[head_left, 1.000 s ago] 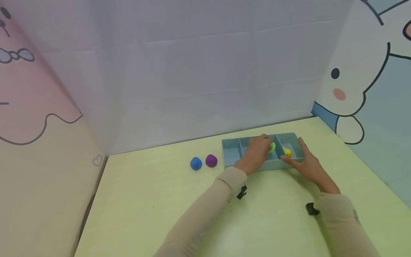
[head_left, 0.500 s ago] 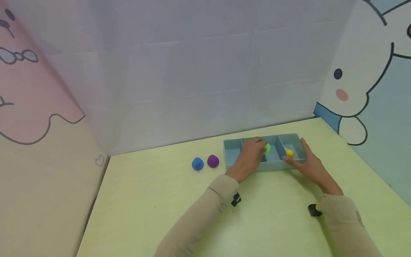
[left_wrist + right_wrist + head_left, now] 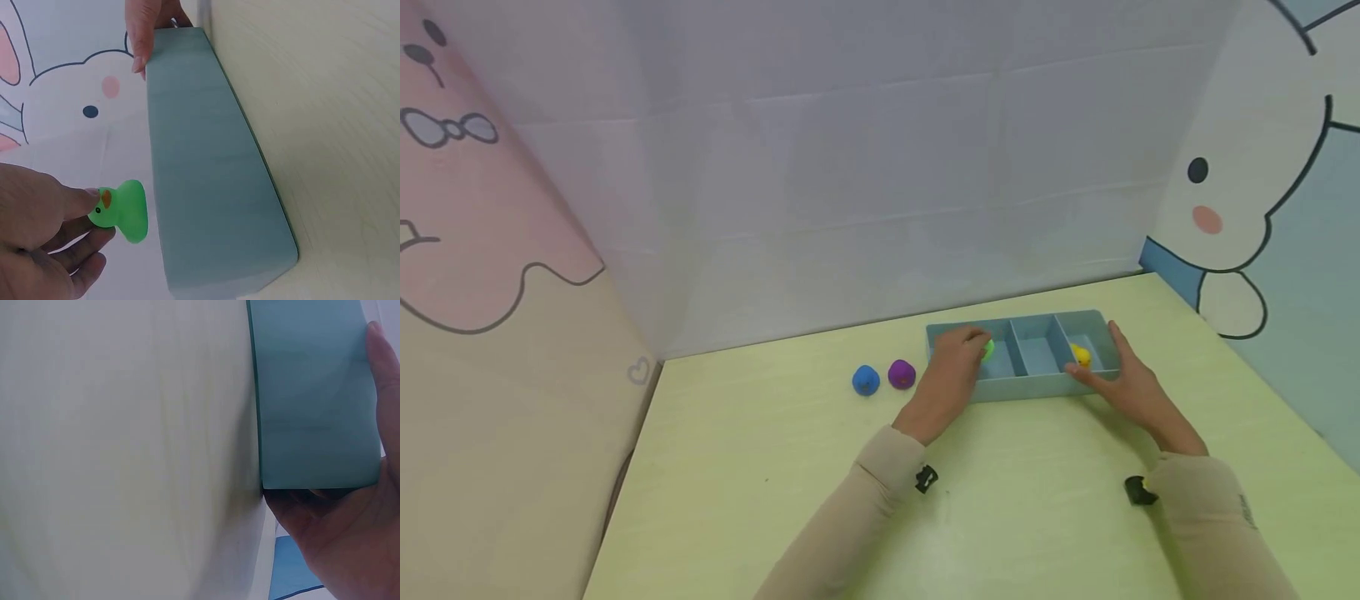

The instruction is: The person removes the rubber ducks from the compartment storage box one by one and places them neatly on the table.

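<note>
My left hand (image 3: 946,375) pinches a small green rubber duck (image 3: 128,212) by its head between thumb and fingers. In the head view the duck is partly hidden behind the fingers, over the left part of a grey-blue divided box (image 3: 1022,388). My right hand (image 3: 1138,396) grips the right end of this box, thumb on the front rim and fingers round the end wall. A yellow rubber duck (image 3: 1081,357) sits in the rightmost compartment. My left hand and forearm cover part of the box's leftmost compartment.
Left of the box, a purple duck-like toy (image 3: 902,375) and a blue one (image 3: 866,381) stand side by side on the pale yellow table (image 3: 760,517). A white back wall (image 3: 880,183) and printed side panels surround the table.
The left hand has carried the green duck leftward along the box, away from the compartment beside the yellow duck. The right hand keeps its hold on the box end.
</note>
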`<control>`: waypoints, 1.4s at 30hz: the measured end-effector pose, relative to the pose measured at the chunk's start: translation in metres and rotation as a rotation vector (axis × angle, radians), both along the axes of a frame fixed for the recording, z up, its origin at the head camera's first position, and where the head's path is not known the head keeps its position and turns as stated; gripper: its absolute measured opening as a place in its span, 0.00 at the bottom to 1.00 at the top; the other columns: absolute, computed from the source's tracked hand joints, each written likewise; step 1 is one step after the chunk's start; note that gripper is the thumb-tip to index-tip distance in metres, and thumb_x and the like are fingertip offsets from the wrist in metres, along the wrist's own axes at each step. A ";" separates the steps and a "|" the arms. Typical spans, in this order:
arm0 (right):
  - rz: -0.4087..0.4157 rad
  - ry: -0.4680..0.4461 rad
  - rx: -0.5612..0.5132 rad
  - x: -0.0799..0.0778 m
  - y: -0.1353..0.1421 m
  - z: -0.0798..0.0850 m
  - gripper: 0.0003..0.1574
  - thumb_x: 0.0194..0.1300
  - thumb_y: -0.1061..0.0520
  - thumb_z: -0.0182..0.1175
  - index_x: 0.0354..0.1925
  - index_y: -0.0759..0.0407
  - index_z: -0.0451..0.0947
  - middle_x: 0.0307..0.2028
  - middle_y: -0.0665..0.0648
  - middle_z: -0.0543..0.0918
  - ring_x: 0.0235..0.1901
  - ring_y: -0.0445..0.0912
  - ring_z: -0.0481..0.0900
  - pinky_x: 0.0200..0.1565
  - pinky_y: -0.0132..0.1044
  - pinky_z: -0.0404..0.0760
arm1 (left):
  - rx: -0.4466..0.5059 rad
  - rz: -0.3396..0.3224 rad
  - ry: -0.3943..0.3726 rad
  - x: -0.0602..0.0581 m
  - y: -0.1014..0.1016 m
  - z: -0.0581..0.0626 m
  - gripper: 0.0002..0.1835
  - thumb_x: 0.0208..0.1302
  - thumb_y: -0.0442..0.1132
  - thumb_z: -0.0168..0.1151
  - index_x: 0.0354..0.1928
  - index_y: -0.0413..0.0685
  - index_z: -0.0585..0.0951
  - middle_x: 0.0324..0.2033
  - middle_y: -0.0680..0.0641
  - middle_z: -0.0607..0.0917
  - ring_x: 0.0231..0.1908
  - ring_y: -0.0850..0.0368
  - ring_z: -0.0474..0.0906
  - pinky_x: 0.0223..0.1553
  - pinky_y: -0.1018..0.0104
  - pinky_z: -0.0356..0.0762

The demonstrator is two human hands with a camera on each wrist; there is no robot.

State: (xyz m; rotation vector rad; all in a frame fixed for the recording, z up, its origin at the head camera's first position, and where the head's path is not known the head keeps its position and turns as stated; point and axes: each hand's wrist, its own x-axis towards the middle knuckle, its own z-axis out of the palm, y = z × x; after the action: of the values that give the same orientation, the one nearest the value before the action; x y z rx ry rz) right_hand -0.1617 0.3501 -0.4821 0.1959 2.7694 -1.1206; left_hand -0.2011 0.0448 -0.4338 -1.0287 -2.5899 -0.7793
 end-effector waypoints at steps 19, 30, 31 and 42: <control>0.005 -0.002 -0.011 -0.001 0.002 -0.002 0.71 0.69 0.27 0.57 0.78 0.42 0.13 0.80 0.69 0.28 0.75 0.80 0.42 0.66 0.80 0.55 | 0.052 0.127 -0.134 0.007 -0.062 -0.011 0.18 0.77 0.31 0.53 0.64 0.39 0.79 0.61 0.42 0.81 0.62 0.44 0.77 0.66 0.47 0.73; 0.004 -0.034 0.000 -0.001 0.001 -0.002 0.72 0.68 0.25 0.56 0.77 0.41 0.11 0.80 0.70 0.28 0.75 0.81 0.42 0.66 0.80 0.54 | 0.074 0.213 -0.121 0.008 -0.093 -0.017 0.17 0.74 0.27 0.56 0.61 0.36 0.80 0.58 0.39 0.83 0.58 0.41 0.80 0.62 0.45 0.77; 0.005 -0.036 -0.002 -0.001 0.001 -0.001 0.72 0.68 0.25 0.56 0.77 0.41 0.11 0.80 0.70 0.28 0.75 0.81 0.42 0.66 0.81 0.54 | 0.078 0.225 -0.119 0.007 -0.096 -0.017 0.17 0.73 0.27 0.56 0.60 0.36 0.81 0.57 0.39 0.84 0.58 0.41 0.81 0.60 0.45 0.78; 0.005 -0.054 -0.030 -0.002 0.001 0.000 0.72 0.68 0.25 0.56 0.77 0.39 0.11 0.80 0.70 0.26 0.75 0.80 0.39 0.66 0.81 0.53 | 0.146 0.270 -0.107 0.003 -0.127 -0.021 0.16 0.71 0.25 0.56 0.57 0.30 0.81 0.54 0.35 0.85 0.56 0.39 0.82 0.60 0.46 0.80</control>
State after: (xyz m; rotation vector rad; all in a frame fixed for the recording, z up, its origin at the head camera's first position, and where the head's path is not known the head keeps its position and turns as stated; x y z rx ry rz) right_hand -0.1633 0.3513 -0.4825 0.2131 2.7031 -1.1372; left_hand -0.1976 -0.0826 -0.4544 -0.5954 -2.6375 -0.9566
